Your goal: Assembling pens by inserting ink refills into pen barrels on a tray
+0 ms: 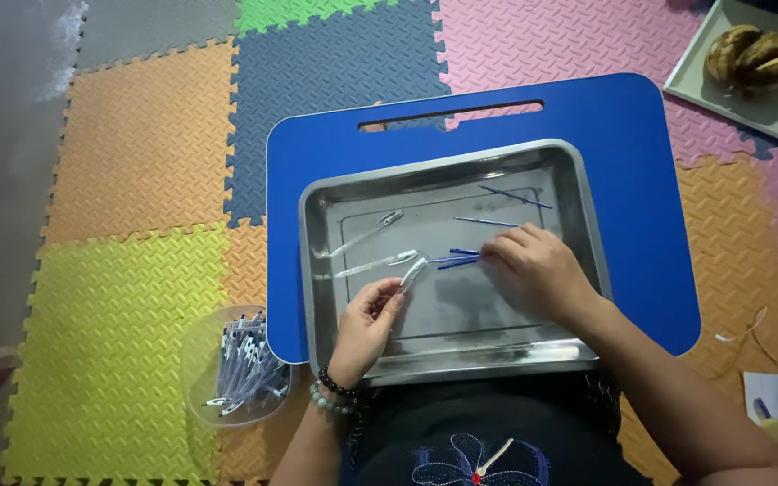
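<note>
We are partway through putting pens together over the shallow rectangular steel tray point(317, 270) that sits on the blue plastic lap desk point(641, 180). Our left hand point(366, 326) pinches a clear pen barrel with a white tip point(412, 274) between thumb and fingertips, tilted up toward the middle of the tray. Our right hand point(542, 270) lies curled, fingertips pressing on a thin blue ink refill point(457, 260) just beside that barrel's tip. Two more clear barrels point(373, 265) lie to the left in the tray, and two loose blue refills point(515, 197) lie further back. A clear round plastic tub of finished pens point(240, 367) rests on the foam mat by our left wrist. We judge the next move calls for lining the refill's end up with the barrel's mouth.
</note>
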